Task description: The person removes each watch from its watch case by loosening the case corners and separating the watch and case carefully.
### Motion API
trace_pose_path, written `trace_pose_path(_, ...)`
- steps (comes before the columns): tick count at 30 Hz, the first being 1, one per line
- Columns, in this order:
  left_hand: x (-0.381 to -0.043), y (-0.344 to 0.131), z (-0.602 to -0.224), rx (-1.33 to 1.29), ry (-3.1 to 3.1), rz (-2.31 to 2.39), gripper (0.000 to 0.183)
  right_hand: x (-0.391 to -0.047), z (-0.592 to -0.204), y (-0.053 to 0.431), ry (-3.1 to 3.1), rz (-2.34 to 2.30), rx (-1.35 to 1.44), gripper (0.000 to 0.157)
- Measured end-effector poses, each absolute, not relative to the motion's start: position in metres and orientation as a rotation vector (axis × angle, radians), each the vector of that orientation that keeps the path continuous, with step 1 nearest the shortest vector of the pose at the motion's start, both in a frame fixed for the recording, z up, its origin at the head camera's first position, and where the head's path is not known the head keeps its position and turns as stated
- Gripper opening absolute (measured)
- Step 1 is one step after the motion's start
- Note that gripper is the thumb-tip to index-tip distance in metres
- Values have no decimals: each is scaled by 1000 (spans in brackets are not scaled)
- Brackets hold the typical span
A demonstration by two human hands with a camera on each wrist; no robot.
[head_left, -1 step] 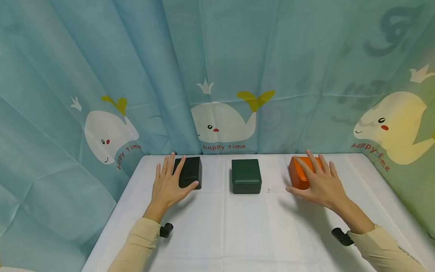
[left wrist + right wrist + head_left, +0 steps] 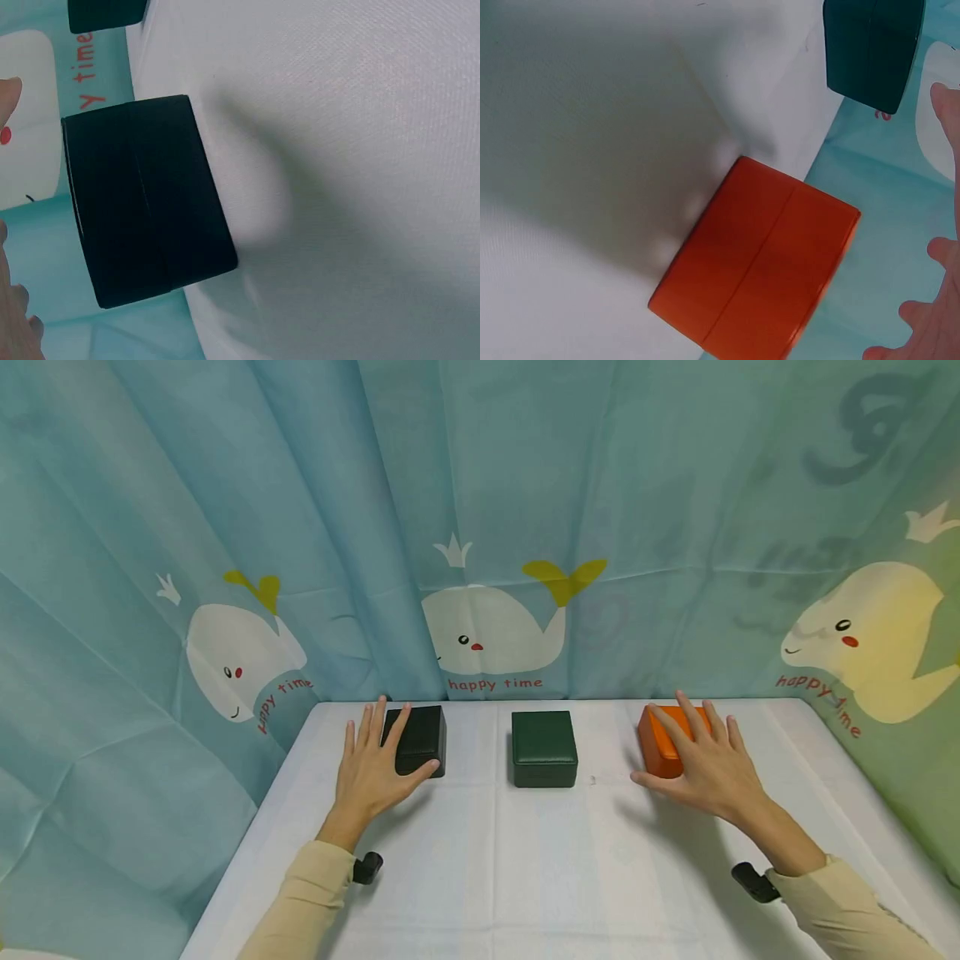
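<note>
The table (image 2: 480,877) is covered in white cloth, with a lengthwise crease down its middle and a fine weave visible in the left wrist view; soft shadows fall below both hands. A curtain (image 2: 322,468), blue across most of its width and greener at the right, hangs in folds behind the table and down both sides. It carries three white whale prints, each with a crown. The writing reads "happy time" in red letters beneath the left whale (image 2: 243,652), the middle whale (image 2: 495,631) and the right whale (image 2: 885,627). Three boxes stand in a row near the table's far edge: the black box (image 2: 422,739) at left, the green box (image 2: 543,750) in the middle and the orange box (image 2: 659,756) at right, well apart. The left hand (image 2: 371,777) is at the black box and the right hand (image 2: 708,772) at the orange box, both with fingers spread wide and grasping nothing; whether any fingertip touches a box cannot be judged with certainty. Both sleeves (image 2: 300,893) are beige, with a small black device (image 2: 367,867) at each wrist.
</note>
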State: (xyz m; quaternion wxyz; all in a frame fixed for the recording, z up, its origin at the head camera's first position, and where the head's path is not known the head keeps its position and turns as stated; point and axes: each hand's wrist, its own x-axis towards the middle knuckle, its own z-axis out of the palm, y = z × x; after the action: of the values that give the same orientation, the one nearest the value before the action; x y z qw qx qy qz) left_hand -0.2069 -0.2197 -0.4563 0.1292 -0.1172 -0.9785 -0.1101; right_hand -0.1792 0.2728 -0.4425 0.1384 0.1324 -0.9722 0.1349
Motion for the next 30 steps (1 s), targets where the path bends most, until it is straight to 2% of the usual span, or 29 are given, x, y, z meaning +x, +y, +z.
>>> trace_pose_path(30,-204,-215,-455,-383,-2875,-276,102,-179,-446,273,-2821,324,439,104)
